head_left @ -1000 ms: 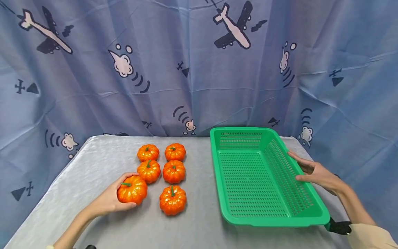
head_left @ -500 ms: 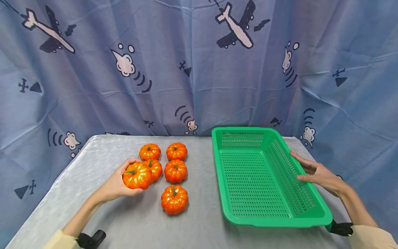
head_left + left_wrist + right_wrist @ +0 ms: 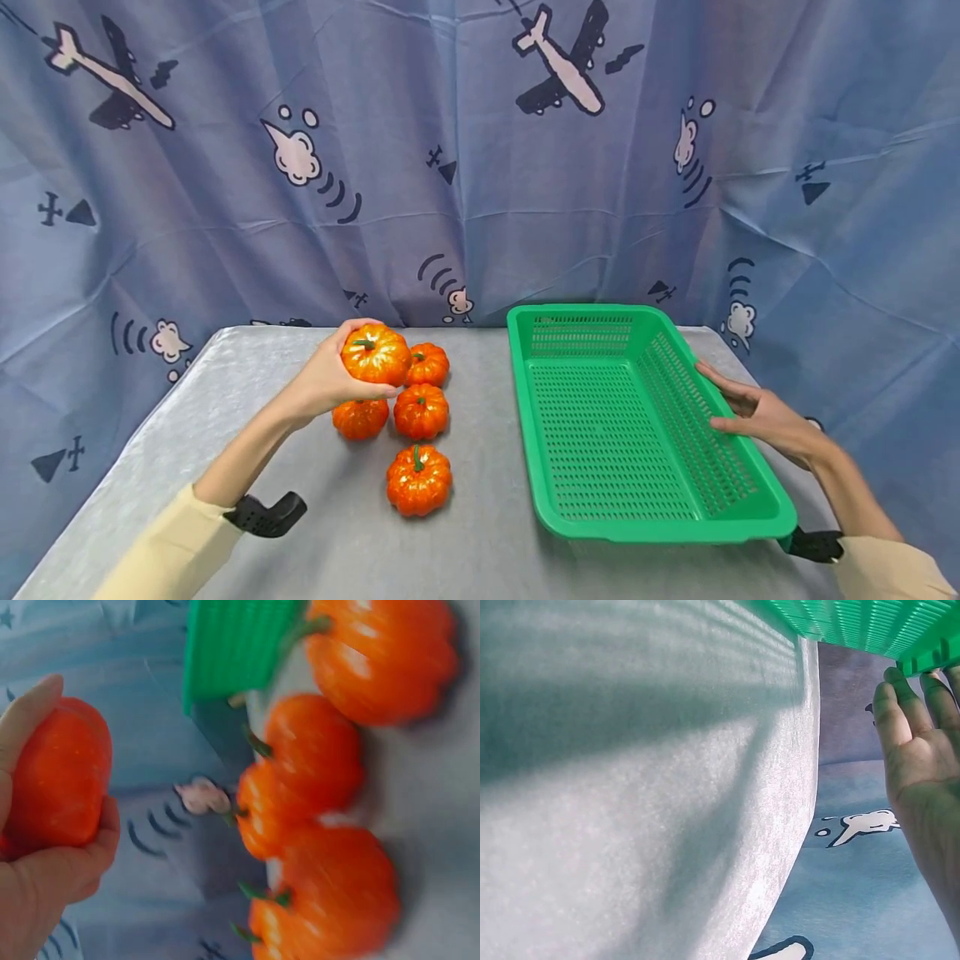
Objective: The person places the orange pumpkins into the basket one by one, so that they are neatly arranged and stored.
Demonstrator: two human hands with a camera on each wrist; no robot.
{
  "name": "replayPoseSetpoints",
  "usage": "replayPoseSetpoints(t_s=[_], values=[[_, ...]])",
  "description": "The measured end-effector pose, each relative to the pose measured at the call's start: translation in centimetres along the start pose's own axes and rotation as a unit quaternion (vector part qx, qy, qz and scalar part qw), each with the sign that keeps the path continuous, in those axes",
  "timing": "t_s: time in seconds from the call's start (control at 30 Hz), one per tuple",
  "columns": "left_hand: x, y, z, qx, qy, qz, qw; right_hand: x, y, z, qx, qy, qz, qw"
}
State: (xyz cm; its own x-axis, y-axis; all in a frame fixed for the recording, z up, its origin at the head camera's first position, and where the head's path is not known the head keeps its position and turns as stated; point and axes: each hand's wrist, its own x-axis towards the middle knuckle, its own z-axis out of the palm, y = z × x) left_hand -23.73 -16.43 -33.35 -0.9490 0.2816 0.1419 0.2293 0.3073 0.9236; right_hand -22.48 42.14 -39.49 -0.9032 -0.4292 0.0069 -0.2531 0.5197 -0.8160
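Note:
My left hand (image 3: 330,379) holds a shiny orange toy pumpkin (image 3: 377,356) with a green stem, thumb and fingers round its sides. In the left wrist view this held pumpkin (image 3: 64,776) appears apart from the others. Several more stand on the table: one at the back (image 3: 428,364), a left pumpkin (image 3: 361,419) partly behind my hand, a middle pumpkin (image 3: 422,412) and a front pumpkin (image 3: 419,481). The back left one is hidden in the head view. My right hand (image 3: 768,425) grips the right rim of a green plastic basket (image 3: 611,442), thumb over the inner side.
A table (image 3: 495,533) with a pale grey cloth bears the pumpkins on its left half. Behind it hangs a blue curtain (image 3: 480,167) printed with planes. In the right wrist view the basket's shadow falls on the cloth below it.
My left hand has carried the pumpkin toward the back and right, from beside the left row to in front of the back left pumpkin. The right hand and basket have stayed put.

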Motion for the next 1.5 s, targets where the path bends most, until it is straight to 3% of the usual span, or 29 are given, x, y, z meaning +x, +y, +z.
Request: replayPoseSetpoints(t_s=[0.27, 0.43, 0.93, 1.27, 1.5], values=[[3.7, 3.2, 3.8, -0.023, -0.016, -0.001, 0.9996, -0.1, -0.1, 0.0, 0.015, -0.001, -0.004, 0.9999], [5.8, 4.5, 6.1, -0.017, -0.015, 0.005, 0.9997, -0.1, 0.0, 0.0, 0.018, -0.001, -0.001, 0.9998], [11.9, 8.1, 13.3, -0.076, -0.039, 0.028, 0.996, -0.3, 0.6, 0.0, 0.057, 0.003, -0.032, 0.9978], [14.6, 9.3, 18.5, -0.114, -0.061, 0.016, 0.9915, 0.0, 1.0, 0.5, 0.068, -0.003, -0.033, 0.9971], [15.9, 10.1, 22.0, -0.147, -0.058, 0.014, 0.9874, -0.5, 1.2, 0.3, 0.064, 0.002, -0.037, 0.9973]])
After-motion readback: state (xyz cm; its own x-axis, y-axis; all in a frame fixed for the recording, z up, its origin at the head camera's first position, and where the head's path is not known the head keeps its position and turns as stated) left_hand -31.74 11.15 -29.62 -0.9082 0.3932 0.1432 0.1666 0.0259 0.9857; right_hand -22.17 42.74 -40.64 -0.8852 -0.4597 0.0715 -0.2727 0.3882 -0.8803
